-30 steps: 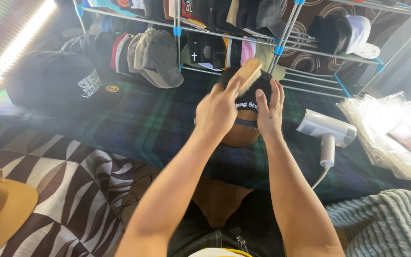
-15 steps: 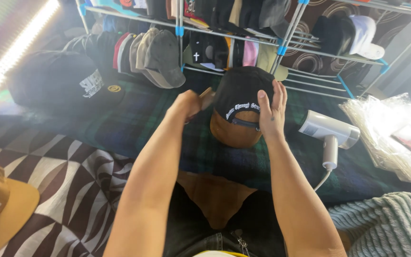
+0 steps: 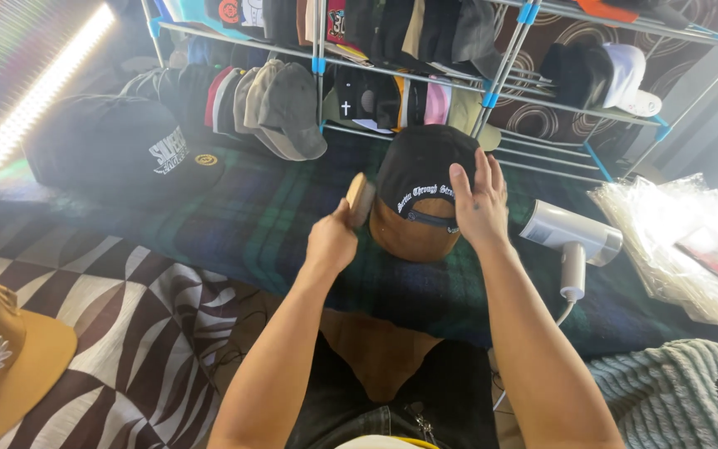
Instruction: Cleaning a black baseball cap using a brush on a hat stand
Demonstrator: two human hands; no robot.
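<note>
While your left hand (image 3: 331, 241) grips the wooden brush (image 3: 361, 198), your right hand (image 3: 479, 202) steadies the black cap (image 3: 420, 189).
Landmark is the cap: your left fingers are closed around the brush just left of it, bristle side near its crown. Your right fingers are spread flat on its right side. Its tan brim (image 3: 413, 236) points toward you. White steamer (image 3: 572, 239) lies right of it on the plaid cloth (image 3: 259, 218); the hat rack (image 3: 492, 79) stands behind.
</note>
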